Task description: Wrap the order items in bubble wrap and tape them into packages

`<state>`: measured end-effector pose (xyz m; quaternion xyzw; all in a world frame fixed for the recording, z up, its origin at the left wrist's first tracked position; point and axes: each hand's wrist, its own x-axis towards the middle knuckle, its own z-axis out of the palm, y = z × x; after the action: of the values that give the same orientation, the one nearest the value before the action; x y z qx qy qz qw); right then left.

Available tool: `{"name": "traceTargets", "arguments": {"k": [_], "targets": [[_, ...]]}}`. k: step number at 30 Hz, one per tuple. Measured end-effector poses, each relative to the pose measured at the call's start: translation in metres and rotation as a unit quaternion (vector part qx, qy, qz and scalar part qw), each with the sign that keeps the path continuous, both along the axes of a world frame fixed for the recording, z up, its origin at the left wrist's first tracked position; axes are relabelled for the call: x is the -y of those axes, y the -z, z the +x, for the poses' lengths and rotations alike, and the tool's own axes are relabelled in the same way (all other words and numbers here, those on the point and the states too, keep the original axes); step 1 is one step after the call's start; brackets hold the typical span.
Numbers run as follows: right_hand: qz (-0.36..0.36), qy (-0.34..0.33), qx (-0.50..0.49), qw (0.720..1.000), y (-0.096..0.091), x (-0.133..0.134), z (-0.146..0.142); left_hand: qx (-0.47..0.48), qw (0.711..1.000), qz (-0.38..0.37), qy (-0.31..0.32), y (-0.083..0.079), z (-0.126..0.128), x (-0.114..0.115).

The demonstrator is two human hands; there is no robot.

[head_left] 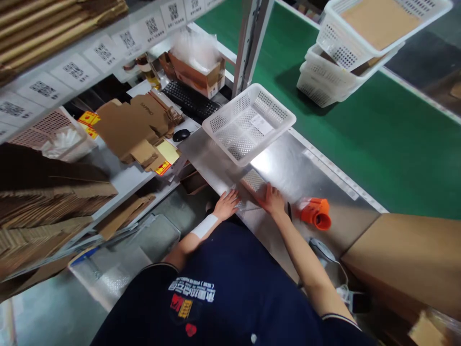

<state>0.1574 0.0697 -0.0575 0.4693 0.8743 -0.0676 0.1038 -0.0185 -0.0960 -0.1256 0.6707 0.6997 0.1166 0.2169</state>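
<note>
A small flat packet, which looks bubble-wrapped, lies on the metal tabletop near its front edge. My right hand grips its right end, with the thumb on the near side. My left hand rests flat on the table edge to the left, fingers stretched out over clear plastic wrap. A white label-like strip lies across my left wrist. Just beyond the packet stands a white perforated basket with a paper slip inside.
An orange tape dispenser sits right of my right hand, near a large cardboard box. Behind runs a green conveyor belt with stacked baskets. Left are flattened cartons, a keyboard, a mouse and a metal post.
</note>
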Motion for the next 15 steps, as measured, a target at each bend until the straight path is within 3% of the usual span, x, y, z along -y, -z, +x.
{"name": "traceTargets", "arguments": {"k": [4,8,12,15], "targets": [[0.04,-0.005,-0.006,0.999,0.001,-0.002,-0.003,-0.003,1.0,0.012,0.008,0.002,-0.002,-0.011],[0.095,-0.008,-0.034,0.995,0.008,0.026,-0.008,0.017,0.999,0.04,0.015,0.001,-0.014,-0.005],[0.133,-0.025,-0.088,0.987,0.014,0.08,-0.006,0.092,0.99,0.062,-0.089,0.001,-0.039,0.027],[0.091,-0.052,-0.127,0.986,0.009,0.112,-0.001,0.214,0.954,0.035,-0.208,-0.002,-0.059,0.051]]}}
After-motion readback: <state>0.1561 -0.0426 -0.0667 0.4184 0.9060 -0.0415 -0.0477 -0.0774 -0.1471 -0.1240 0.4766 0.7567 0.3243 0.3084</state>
